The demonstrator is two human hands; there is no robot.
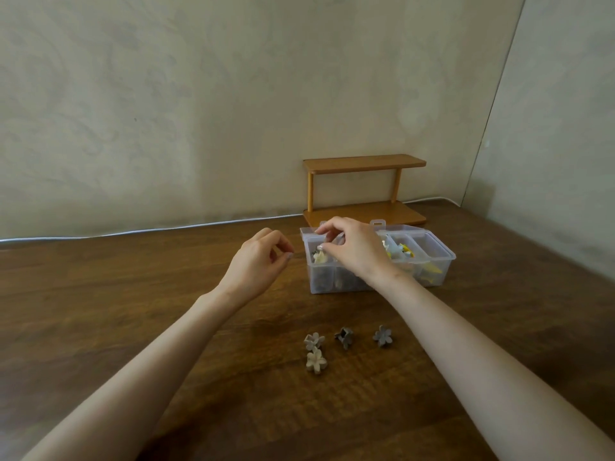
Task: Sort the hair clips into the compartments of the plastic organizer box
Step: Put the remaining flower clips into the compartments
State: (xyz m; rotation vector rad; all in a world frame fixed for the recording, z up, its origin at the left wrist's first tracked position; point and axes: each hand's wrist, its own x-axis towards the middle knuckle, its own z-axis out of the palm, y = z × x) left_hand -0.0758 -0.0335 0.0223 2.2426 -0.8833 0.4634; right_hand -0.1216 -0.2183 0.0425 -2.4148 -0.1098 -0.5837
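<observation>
A clear plastic organizer box (439, 261) stands on the table with its lid open, and coloured hair clips lie in its compartments. My right hand (352, 252) hovers over the leftmost compartment with its fingers curled downward. The thumb tip sits just above a cream flower clip (320, 257) inside; I cannot tell whether it is pinched. Left of the box, my left hand (258, 261) hangs in the air, loosely curled and holding nothing. Several flower clips lie on the table nearer me: a beige one (314, 341), a cream one (316, 360), a dark one (344, 337) and a grey one (382, 335).
A small two-tier wooden shelf (364, 163) stands against the wall right behind the box. A white cable (166, 229) runs along the table's back edge. The dark wooden table (133, 294) stretches to the left and right of the box.
</observation>
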